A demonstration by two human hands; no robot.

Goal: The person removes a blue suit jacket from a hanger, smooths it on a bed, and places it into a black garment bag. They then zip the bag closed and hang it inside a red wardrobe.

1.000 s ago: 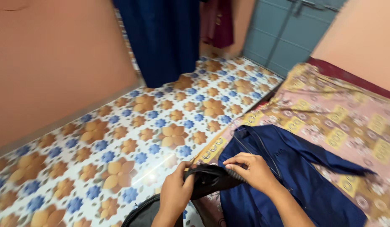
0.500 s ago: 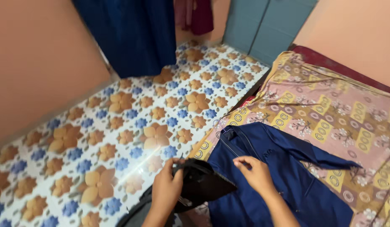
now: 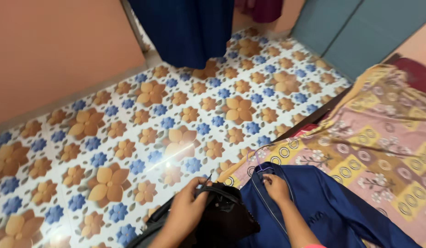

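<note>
Closest to where the person stands, the left hand (image 3: 187, 209) is clenched around the top edge of a black bag (image 3: 222, 220), fingers curled over its rim, so the bag hangs just under and to the right of that hand, over the floor at the bed's edge. Just beside it, to the right, the right hand (image 3: 275, 188) presses its fingertips on the collar of a dark blue garment (image 3: 323, 211); whether it pinches the cloth or only rests on it, I cannot tell. The garment lies spread flat, running away from the right hand toward the lower right, with a thin pale piping line along its front edge.

Under the garment and beyond the right hand, a bedspread (image 3: 373, 138) in pink and yellow squares with ring and flower prints covers the bed. A small red patch shows at the bed's edge just past the right hand.

Beyond the left hand stretches the tiled floor (image 3: 144, 128), white with orange and blue flowers. Further off a dark blue curtain (image 3: 185, 27) hangs to the floor beside an orange wall (image 3: 52, 50), and a teal cupboard door (image 3: 359, 27) stands far right.
</note>
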